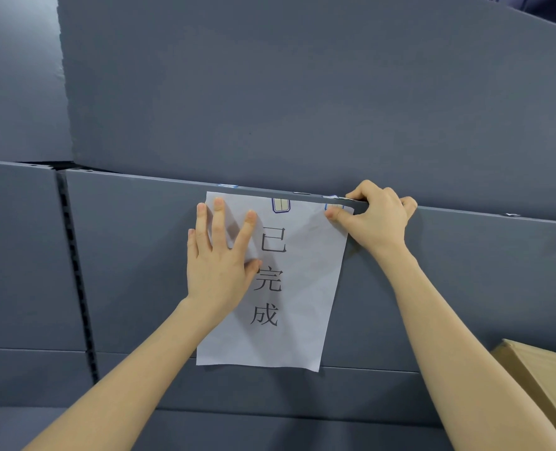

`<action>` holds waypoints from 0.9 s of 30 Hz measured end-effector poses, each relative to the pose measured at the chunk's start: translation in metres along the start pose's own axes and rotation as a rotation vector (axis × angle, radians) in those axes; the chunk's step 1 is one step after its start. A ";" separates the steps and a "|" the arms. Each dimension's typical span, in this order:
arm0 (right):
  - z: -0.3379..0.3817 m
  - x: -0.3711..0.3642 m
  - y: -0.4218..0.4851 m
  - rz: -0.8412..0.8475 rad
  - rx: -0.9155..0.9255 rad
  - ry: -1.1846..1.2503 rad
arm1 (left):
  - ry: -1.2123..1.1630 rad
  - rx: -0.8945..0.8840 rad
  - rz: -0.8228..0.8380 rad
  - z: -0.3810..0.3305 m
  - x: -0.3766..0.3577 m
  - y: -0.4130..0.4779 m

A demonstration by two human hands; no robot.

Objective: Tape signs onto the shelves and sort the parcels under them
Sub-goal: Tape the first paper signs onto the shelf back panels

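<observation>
The paper sign [289, 304], printed with 3 black characters, hung against the front of the grey shelf panel [133, 255], its top border just under the shelf edge [140, 180]; the left hand [219, 258] lay flat on the sign's left half, fingers [218, 219] straight and spread, pressing the sheet to the panel; the right hand [379, 216] was at the top right corner, fingers curled over the shelf edge and thumb [337, 215] pressing the corner tape strip [334, 207] down, so the edge was pinched between them; 1 centre tape strip [280, 205] already crossed the top border; the top left corner showed no tape; 1 cardboard parcel [543, 379] lay at lower right, apart from the sign. Judgement: this sign was nearly fixed, the left corner possibly outstanding; whether other signs were up could not be told; parcel sorting appeared not yet begun.
</observation>
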State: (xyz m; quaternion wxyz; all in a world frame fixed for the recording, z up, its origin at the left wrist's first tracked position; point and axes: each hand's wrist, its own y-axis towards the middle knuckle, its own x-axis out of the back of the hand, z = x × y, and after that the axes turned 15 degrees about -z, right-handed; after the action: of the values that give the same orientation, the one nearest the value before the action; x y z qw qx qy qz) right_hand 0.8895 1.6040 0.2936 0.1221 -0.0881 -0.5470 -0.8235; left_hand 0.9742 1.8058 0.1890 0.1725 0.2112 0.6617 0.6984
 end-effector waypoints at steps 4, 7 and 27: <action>0.002 0.001 0.001 0.022 -0.032 0.003 | 0.007 -0.003 -0.002 0.000 -0.001 0.000; 0.002 0.004 0.002 0.048 -0.021 0.005 | 0.013 -0.007 0.000 0.000 0.000 0.000; 0.008 0.011 0.010 0.174 0.076 -0.161 | 0.050 -0.021 -0.007 0.002 -0.002 0.000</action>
State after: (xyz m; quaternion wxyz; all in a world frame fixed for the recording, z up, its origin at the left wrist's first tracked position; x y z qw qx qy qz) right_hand 0.8822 1.6061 0.3087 0.1520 -0.1962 -0.5763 -0.7786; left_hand 0.9768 1.8060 0.1888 0.1603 0.1895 0.6593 0.7097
